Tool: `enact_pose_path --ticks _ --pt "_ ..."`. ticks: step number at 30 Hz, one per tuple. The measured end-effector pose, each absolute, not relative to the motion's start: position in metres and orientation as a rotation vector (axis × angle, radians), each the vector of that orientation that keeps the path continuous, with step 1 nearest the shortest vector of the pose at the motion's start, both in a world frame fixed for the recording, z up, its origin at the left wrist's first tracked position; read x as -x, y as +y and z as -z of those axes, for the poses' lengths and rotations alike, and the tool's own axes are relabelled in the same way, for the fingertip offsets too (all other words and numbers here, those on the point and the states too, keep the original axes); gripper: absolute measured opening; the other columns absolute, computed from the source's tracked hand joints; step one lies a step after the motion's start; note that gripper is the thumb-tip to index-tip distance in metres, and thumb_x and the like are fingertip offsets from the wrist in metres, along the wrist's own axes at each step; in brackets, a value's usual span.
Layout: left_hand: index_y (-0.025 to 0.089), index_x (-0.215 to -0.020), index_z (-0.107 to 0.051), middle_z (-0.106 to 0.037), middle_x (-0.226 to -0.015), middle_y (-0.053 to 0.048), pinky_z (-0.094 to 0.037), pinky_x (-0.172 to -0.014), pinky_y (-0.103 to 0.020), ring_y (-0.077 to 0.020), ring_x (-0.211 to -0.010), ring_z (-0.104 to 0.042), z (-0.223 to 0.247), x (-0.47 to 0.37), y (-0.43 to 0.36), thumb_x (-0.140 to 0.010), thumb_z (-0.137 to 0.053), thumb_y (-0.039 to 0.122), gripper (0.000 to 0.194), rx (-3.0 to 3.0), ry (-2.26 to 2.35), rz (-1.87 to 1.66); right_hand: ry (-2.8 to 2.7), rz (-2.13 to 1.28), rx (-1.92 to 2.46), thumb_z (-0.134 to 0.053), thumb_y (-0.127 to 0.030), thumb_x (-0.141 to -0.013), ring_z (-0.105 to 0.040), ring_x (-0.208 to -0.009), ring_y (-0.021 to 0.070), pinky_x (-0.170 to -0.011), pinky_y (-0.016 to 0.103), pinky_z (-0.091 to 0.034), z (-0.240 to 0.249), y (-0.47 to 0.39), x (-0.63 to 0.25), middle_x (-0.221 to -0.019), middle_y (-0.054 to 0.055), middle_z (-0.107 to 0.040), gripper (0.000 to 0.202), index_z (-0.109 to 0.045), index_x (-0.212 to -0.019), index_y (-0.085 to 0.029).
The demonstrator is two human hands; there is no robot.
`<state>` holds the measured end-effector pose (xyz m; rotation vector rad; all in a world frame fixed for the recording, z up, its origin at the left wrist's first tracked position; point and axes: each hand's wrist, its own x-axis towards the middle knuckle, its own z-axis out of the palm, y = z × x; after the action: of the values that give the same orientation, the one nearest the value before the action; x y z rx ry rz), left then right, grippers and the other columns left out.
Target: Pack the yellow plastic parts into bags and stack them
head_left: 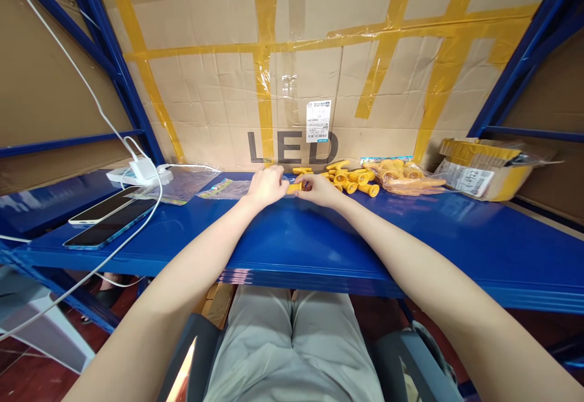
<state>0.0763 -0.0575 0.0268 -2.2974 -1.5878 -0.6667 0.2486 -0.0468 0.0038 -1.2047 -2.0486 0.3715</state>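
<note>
Near the middle of the blue shelf, a small yellow piece [294, 188] lies between my two hands. My right hand [318, 190] is closed on its right end with thumb and fingers. My left hand [268, 185] is curled at its left end, back of the hand up; what its fingers hold is hidden. A clear plastic bag with a coloured header [225, 189] lies flat just left of my left hand. Several loose yellow pieces [351, 177] are heaped to the right of my right hand.
Bagged orange-yellow pieces [401, 176] and an open taped carton [483, 171] stand right. On the left are two phones [109, 222], a power strip [139, 173] with a white cable, and another clear bag [189, 183]. Cardboard [205, 98] backs the blue shelf [292, 238].
</note>
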Motion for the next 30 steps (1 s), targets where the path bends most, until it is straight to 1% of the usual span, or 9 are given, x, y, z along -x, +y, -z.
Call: enact_pose_path --ticks 5,10,14,18,20,23,25,27,30 --pt "0.018 -0.092 -0.061 -0.067 -0.102 -0.010 -0.045 -0.096 -0.040 -0.0278 -0.103 -0.062 -0.040 -0.071 -0.065 -0.084 -0.043 0.020 0.020 2.098 -1.598 0.897 -1.931 -0.333 1.051 -0.066 -0.033 -0.074 -0.055 -0.068 0.0137 -0.067 0.026 -0.044 -0.011 -0.053 -0.247 -0.075 0.001 -0.062 0.034 -0.068 -0.103 -0.014" --pt "0.019 -0.093 -0.059 -0.065 -0.114 -0.009 -0.040 -0.104 -0.042 -0.0258 -0.114 -0.058 -0.051 -0.062 -0.071 -0.083 -0.042 0.018 0.019 2.025 -1.490 1.089 -1.898 -0.234 0.945 -0.064 -0.030 -0.076 -0.058 -0.072 0.0141 -0.069 0.027 -0.047 -0.021 -0.063 -0.243 -0.090 0.006 -0.066 0.034 -0.067 -0.106 -0.015" --pt "0.019 -0.092 -0.058 -0.066 -0.117 -0.008 -0.043 -0.101 -0.041 -0.0248 -0.114 -0.058 -0.046 -0.065 -0.071 -0.083 -0.042 0.019 0.018 2.096 -1.374 1.110 -1.882 -0.195 0.992 -0.064 -0.029 -0.076 -0.059 -0.075 0.0151 -0.070 0.027 -0.047 -0.026 -0.068 -0.240 -0.093 0.007 -0.067 0.033 -0.068 -0.106 -0.015" --pt "0.019 -0.087 -0.058 -0.067 -0.112 -0.010 -0.047 -0.093 -0.036 -0.0248 -0.111 -0.061 -0.029 -0.078 -0.069 -0.083 -0.044 0.021 0.014 2.271 -1.289 1.032 -1.864 -0.245 1.153 -0.065 -0.027 -0.074 -0.060 -0.075 0.0162 -0.070 0.027 -0.047 -0.026 -0.066 -0.239 -0.086 0.005 -0.069 0.032 -0.072 -0.102 -0.013" --pt "0.019 -0.087 -0.057 -0.066 -0.117 -0.010 -0.049 -0.091 -0.034 -0.0238 -0.110 -0.062 -0.021 -0.085 -0.070 -0.083 -0.045 0.021 0.013 2.357 -1.250 1.008 -1.875 -0.291 1.240 -0.065 -0.026 -0.074 -0.060 -0.073 0.0158 -0.069 0.026 -0.046 -0.024 -0.063 -0.241 -0.080 0.004 -0.068 0.030 -0.073 -0.100 -0.012" --pt "0.020 -0.086 -0.057 -0.064 -0.123 -0.009 -0.049 -0.092 -0.032 -0.0218 -0.113 -0.061 -0.014 -0.089 -0.070 -0.084 -0.044 0.020 0.013 2.508 -1.123 0.960 -1.925 -0.312 1.346 -0.064 -0.023 -0.074 -0.059 -0.070 0.0148 -0.065 0.024 -0.044 -0.017 -0.057 -0.244 -0.074 0.002 -0.066 0.026 -0.074 -0.095 -0.013" --pt "0.020 -0.086 -0.058 -0.065 -0.123 -0.008 -0.048 -0.094 -0.032 -0.0217 -0.115 -0.060 -0.014 -0.089 -0.068 -0.084 -0.045 0.022 0.013 2.588 -1.055 0.892 -1.992 -0.282 1.399 -0.066 -0.023 -0.073 -0.059 -0.068 0.0143 -0.064 0.024 -0.045 -0.012 -0.053 -0.246 -0.071 0.000 -0.065 0.022 -0.074 -0.092 -0.015" --pt "0.020 -0.088 -0.059 -0.066 -0.120 -0.009 -0.048 -0.094 -0.033 -0.0228 -0.114 -0.060 -0.016 -0.085 -0.062 -0.086 -0.045 0.027 0.016 2.575 -1.125 0.849 -2.051 -0.249 1.453 -0.070 -0.024 -0.071 -0.061 -0.070 0.0150 -0.067 0.024 -0.046 -0.008 -0.051 -0.247 -0.073 0.000 -0.065 0.022 -0.073 -0.091 -0.015" --pt "0.019 -0.100 -0.061 -0.068 -0.115 -0.011 -0.048 -0.093 -0.037 -0.0255 -0.110 -0.061 -0.020 -0.070 -0.046 -0.090 -0.039 0.034 0.028 2.375 -1.508 0.843 -2.094 -0.273 1.558 -0.075 -0.026 -0.070 -0.065 -0.080 0.0179 -0.074 0.026 -0.049 -0.006 -0.051 -0.246 -0.083 0.003 -0.069 0.028 -0.072 -0.095 -0.015"
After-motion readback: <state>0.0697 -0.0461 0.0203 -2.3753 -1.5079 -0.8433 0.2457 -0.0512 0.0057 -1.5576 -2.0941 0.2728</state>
